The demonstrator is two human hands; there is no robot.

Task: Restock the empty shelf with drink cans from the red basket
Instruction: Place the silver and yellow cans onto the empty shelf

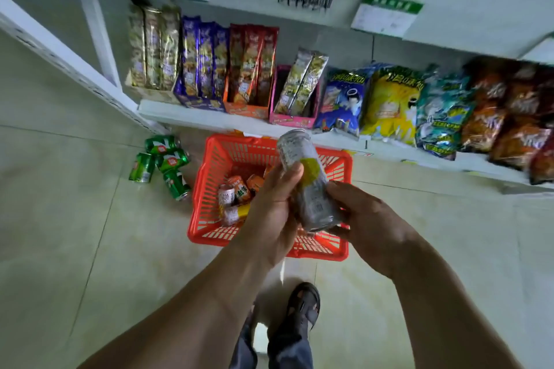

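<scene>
Both hands hold one tall silver can (305, 177) with a yellow patch, tilted with its top toward the far shelves, directly above the red basket (209, 225). The left hand (269, 213) wraps the can's middle with the thumb laid across the yellow patch, and the right hand (368, 219) curls its fingers round the lower end, likely steadying or turning it so that one hand can take it alone for placing. The basket stands on the floor just near of the lowest shelf (209, 121), probably set there to keep each reach short. Inside it, toward its left wall, lie several orange and pale cans (238, 192), tumbled on their sides, so plenty of stock remains to move. Left of the basket, on the floor tiles, four green cans (163, 160) lie close together, some touching; whether they were set aside or spilled I cannot tell. The lowest shelf is already full of boxed snack sticks (204, 69) and crisp bags (389, 102), so the can does not belong there; the empty shelf is not plainly in view, perhaps higher up. A sandalled foot (302, 305) stands near of the basket.
</scene>
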